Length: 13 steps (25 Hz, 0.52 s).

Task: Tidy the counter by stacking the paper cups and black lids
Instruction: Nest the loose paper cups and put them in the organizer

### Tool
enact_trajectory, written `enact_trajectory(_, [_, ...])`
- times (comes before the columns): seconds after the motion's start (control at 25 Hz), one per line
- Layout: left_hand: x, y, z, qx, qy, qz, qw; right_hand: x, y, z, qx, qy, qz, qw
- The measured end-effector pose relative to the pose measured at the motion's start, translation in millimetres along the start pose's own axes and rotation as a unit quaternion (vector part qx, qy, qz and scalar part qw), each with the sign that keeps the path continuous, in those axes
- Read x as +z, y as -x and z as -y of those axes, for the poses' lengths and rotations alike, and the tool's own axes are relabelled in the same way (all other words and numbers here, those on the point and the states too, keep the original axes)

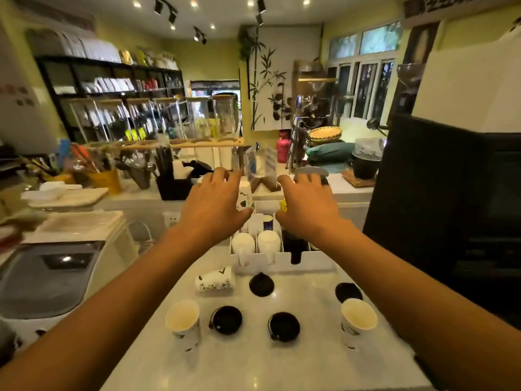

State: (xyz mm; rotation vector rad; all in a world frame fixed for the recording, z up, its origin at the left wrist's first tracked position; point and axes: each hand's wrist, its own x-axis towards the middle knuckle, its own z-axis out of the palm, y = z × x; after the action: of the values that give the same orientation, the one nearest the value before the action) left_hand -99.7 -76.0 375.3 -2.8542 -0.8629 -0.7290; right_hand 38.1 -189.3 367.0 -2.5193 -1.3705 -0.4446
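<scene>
- Both hands, left (214,204) and right (306,206), hover flat-fingered and empty above the white organizer (282,263).
- Nearer than it, three paper cups (183,320) and four black lids (227,319) lie unstacked; stacking seems barely begun.

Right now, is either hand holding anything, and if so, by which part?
Nothing is held. The left hand and right hand hover with fingers spread above the white organizer; the cups and lids on the counter lie untouched.

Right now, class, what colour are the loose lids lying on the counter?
Black; the lids show best in the head view.
</scene>
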Motion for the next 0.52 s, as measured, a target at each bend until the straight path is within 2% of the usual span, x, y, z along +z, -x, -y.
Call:
enact_trajectory(0.28, [22.8, 13.6, 72.1, -0.076, 0.021, 0.02, 0.997, 41.4, -46.3, 54.0, -0.06, -0.003, 0.013, 0.998])
enact_trajectory(0.52, [53.8, -37.1, 84.3, -0.102, -0.003, 0.03, 0.994, 81.7, -96.1, 28.1, -0.074, -0.033, 0.018, 0.997])
